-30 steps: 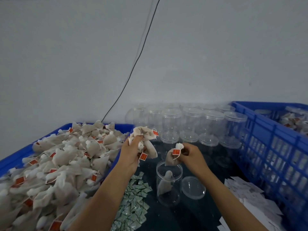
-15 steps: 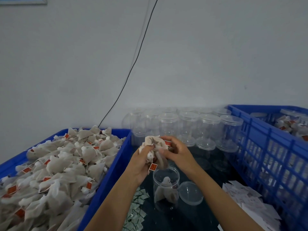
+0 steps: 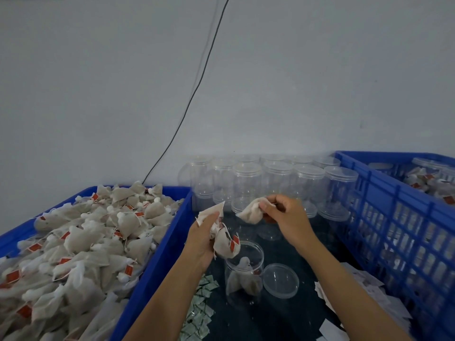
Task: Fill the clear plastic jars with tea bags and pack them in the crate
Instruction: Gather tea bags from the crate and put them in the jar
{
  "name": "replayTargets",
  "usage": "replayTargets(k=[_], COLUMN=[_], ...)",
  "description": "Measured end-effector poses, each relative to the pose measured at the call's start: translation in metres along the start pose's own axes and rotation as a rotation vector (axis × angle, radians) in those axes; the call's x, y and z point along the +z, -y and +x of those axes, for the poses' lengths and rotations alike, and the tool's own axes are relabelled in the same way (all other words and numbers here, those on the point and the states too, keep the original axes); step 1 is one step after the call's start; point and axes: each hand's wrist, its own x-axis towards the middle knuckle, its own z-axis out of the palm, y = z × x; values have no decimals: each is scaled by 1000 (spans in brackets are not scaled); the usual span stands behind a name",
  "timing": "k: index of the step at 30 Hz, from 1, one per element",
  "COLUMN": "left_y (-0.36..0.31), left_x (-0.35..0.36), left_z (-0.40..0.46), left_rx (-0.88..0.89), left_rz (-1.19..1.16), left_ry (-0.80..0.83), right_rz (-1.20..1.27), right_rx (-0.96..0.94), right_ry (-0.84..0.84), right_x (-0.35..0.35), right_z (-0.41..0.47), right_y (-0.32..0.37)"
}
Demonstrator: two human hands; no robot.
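Observation:
An open clear jar (image 3: 243,274) stands on the dark table with a few tea bags at its bottom. Its round lid (image 3: 280,280) lies flat just to its right. My left hand (image 3: 204,235) grips a bunch of tea bags (image 3: 225,242) with red tags, hanging just above the jar's left rim. My right hand (image 3: 285,217) pinches a single tea bag (image 3: 252,212) up and behind the jar. A blue tray (image 3: 157,262) on the left is heaped with loose tea bags (image 3: 81,244). The blue crate (image 3: 394,217) on the right holds filled jars (image 3: 428,178).
Several empty lidded jars (image 3: 275,183) stand stacked against the wall behind my hands. Small green-white sachets (image 3: 199,313) lie by my left forearm. White paper slips (image 3: 364,296) are piled beside the crate. A black cable (image 3: 197,84) runs down the wall.
My right hand pulled one tea bag out of the bunch and moved right and up, away from my left hand. The left hand with its bunch sank closer to the jar.

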Motion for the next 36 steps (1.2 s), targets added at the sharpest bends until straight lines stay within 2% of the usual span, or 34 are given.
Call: replayTargets(k=[5, 7, 10, 12, 15, 20, 23, 28, 30, 33, 36], left_y=[-2, -3, -5, -6, -6, -4, 0, 0, -2, 3, 9], left_x=[5, 7, 9, 11, 13, 10, 10, 12, 12, 11, 10], left_z=[1, 2, 1, -1, -2, -2, -2, -1, -2, -5, -6], left_rx=[40, 43, 65, 13, -65, -96, -125, -48, 8, 104, 141], left_rz=[-33, -80, -142, -228, -331, -313, -273, -416, -283, 105, 283], left_ry=[-29, -20, -7, 13, 54, 98, 75, 143, 101, 29, 4], right_rz=[-388, -491, -403, -272, -209, 38, 15, -60, -123, -166, -274], right_rx=[69, 69, 31, 39, 58, 169, 164, 170, 156, 149, 109], right_ry=[356, 405, 335, 426, 543, 420, 327, 170, 142, 124, 91], right_x=[4, 9, 16, 21, 30, 36, 33, 22, 14, 5, 0], right_z=[-5, -8, -13, -16, -20, -21, -21, -20, -18, -14, -10], right_y=[-6, -8, -6, -5, -8, -14, -15, -17, -17, -15, -12])
